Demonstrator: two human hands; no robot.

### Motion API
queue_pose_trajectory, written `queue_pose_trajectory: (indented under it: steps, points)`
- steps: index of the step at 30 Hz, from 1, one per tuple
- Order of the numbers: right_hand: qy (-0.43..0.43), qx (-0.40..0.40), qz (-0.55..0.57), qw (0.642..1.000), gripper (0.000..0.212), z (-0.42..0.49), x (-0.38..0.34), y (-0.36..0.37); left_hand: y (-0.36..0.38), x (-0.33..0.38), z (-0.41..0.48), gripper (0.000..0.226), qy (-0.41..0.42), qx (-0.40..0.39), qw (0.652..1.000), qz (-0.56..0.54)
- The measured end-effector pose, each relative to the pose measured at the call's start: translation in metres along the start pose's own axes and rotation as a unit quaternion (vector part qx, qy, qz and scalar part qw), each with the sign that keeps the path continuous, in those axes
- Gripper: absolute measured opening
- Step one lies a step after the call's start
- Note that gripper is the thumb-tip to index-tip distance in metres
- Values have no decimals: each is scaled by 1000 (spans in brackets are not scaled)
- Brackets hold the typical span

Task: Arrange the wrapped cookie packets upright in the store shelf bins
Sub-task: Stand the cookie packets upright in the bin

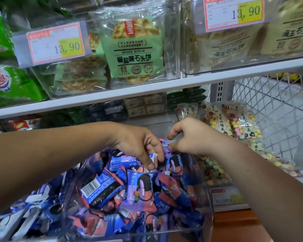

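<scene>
A clear plastic bin (206,203) on the lower shelf holds several blue, purple and coral wrapped cookie packets (140,187), most lying jumbled at angles. My left hand (138,144) reaches down into the back of the bin, its thumb and fingers pinching a packet with a white crimped edge (155,157). My right hand (187,137) is just to its right, fingers curled down onto a purple packet (175,162) standing at the bin's back right; the fingertips are hidden behind the hand.
A second bin (24,219) of similar blue packets sits to the left. Bags of pastel puffs (241,126) lie to the right beside a white wire basket (278,105). The upper shelf edge (147,91) carries green flatbread bags and price tags close above my hands.
</scene>
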State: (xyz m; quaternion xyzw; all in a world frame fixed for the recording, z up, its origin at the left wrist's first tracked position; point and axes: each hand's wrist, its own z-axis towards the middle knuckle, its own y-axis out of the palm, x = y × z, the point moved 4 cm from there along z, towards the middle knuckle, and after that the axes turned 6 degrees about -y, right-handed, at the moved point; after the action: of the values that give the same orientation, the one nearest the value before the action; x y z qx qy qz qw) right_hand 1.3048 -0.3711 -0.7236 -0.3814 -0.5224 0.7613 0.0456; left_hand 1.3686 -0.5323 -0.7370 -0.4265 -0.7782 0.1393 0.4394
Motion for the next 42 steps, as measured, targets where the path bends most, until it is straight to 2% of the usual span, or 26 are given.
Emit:
queue_pose_trajectory:
  steps: [3, 5, 8, 11, 13, 17, 19, 21, 23, 26, 28, 31, 33, 36, 40, 42]
  points:
    - [-23, -32, -16, 999, 18, -3, -13, 0, -2, 0, -14, 34, 26, 51, 998, -16]
    - [-39, -91, -11, 995, 16, -6, -24, 7, -5, -3, -24, 28, 42, 97, 993, -44]
    - [-45, -156, -97, 982, 14, -10, -33, 21, -8, -6, -43, 21, 61, 180, 976, -106]
    - [-62, -147, -251, 955, 15, -10, -43, 30, -14, -9, -64, 14, 62, 282, 939, -186]
    - [-53, -171, -313, 933, 16, -10, -51, 36, -11, -11, -74, 11, 62, 336, 908, -244]
    - [-43, -203, -332, 920, 13, -8, -57, 47, 2, -25, -80, 9, 68, 413, 850, -320]
    - [-56, -188, -333, 922, 13, -10, -62, 43, 8, -31, -83, 11, 76, 415, 831, -362]
    - [-64, -144, -306, 939, 12, -11, -65, 31, 13, -35, -88, 14, 94, 404, 807, -420]
    - [-39, -91, -222, 970, 20, -10, -54, 16, 16, -41, -93, 18, 108, 402, 790, -449]
    - [-11, -10, -59, 998, 31, -13, -33, -5, 19, -45, -100, 18, 121, 412, 797, -424]
    - [-4, 24, 4, 1000, 31, -22, -29, -11, 25, -45, -104, 18, 127, 407, 807, -408]
    - [-33, 43, -9, 998, 24, -32, -35, -3, 33, -37, -108, 27, 140, 403, 808, -406]
    - [-63, 53, -35, 996, 21, -36, -42, 3, 33, -31, -114, 25, 148, 449, 798, -374]
    - [-81, 83, -10, 993, 18, -40, -56, 3, 27, -25, -132, 20, 166, 515, 786, -298]
    - [-41, 153, 157, 975, 17, -43, -66, -10, 29, -34, -148, 16, 176, 451, 806, -340]
    - [-52, 185, 176, 965, 20, -45, -71, -18, 30, -44, -159, 19, 173, 435, 814, -343]
